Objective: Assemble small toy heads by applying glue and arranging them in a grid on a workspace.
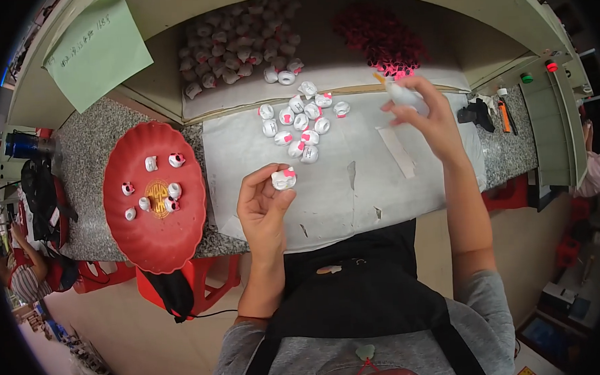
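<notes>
My left hand (pixel 263 210) pinches a small white cat-head piece with a pink bow (pixel 284 180) between thumb and fingers, above the near part of the white sheet (pixel 328 206). In my right hand (pixel 439 122) is a white squeeze bottle (pixel 408 97) with a thin orange tip (pixel 379 78), tilted up and left near the shelf opening. A loose cluster of similar white pieces (pixel 301 121), some with pink bows, lies on the sheet between and beyond my hands. A pale paper strip (pixel 397 152) rests below the bottle.
A scalloped red tray (pixel 122 231) at left holds several white pieces. Inside the shelf are a heap of white pieces (pixel 238 41) and a heap of small pink parts (pixel 384 44). An orange-handled tool (pixel 507 117) and black cloth (pixel 476 114) lie at right. A red stool (pixel 203 281) stands below.
</notes>
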Tool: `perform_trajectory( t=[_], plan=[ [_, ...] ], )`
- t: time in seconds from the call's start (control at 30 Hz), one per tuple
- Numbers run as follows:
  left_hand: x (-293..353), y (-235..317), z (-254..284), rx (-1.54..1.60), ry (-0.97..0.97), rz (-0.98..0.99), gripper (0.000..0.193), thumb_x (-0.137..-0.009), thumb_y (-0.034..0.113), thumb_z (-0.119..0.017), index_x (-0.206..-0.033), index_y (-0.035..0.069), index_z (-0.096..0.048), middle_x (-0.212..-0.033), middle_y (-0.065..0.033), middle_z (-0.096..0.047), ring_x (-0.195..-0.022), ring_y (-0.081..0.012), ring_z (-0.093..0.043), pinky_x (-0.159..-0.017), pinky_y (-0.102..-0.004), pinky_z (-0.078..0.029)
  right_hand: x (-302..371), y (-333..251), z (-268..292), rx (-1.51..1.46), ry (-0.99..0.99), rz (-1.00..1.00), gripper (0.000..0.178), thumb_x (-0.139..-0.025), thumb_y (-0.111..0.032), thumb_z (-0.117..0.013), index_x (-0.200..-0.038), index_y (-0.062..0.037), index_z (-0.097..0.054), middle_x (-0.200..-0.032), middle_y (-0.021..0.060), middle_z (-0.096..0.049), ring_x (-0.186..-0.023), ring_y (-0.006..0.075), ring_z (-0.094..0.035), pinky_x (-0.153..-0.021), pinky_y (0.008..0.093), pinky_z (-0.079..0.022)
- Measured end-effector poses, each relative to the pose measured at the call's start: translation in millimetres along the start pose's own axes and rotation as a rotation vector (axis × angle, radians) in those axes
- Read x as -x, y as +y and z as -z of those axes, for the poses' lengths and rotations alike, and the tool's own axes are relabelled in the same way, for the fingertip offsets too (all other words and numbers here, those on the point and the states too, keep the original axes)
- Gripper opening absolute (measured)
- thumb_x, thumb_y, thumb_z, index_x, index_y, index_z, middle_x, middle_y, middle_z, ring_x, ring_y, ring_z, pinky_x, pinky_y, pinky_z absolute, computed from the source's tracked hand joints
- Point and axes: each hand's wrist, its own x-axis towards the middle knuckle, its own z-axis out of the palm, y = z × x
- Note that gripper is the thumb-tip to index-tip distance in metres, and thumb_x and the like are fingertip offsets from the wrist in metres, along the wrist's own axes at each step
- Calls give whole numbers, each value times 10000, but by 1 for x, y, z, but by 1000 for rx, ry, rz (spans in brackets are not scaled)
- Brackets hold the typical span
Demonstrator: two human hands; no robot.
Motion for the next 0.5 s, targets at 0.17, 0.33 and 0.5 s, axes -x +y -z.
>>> perform_trajectory(
  t=[0.17, 0.33, 0.5],
  plan=[
    [1, 5, 8, -5, 34, -27, 355, -664, -81, -569, -990, -14, -448, -973, -126, -501, -878, -141, -494, -755, -227, -384, -108, 18, -5, 904, 54, 171, 256, -690, -45, -550, -942, -40, -508, -888, 70, -518, -802, 194, -534, -690, 279, -448],
    [4, 9, 17, -14, 36, -28, 350, -669, -75, -571, -990, -13, -448, -973, -125, -500, -880, -142, -493, -753, -227, -384, -138, 27, -8, 1421, -82, 279, 253, -672, -67, -556, -919, -120, -546, -964, 43, -505, -878, 236, -492, -764, 317, -412],
    [3, 10, 18, -11, 17, -28, 350, -674, -69, -571, -996, -10, -445, -973, -121, -502, -889, -139, -489, -758, -227, -383, -134, 24, -1, 1277, -117, 381, 256, -669, -76, -562, -923, -93, -536, -1000, 56, -496, -883, 248, -487, -766, 316, -407]
  ],
)
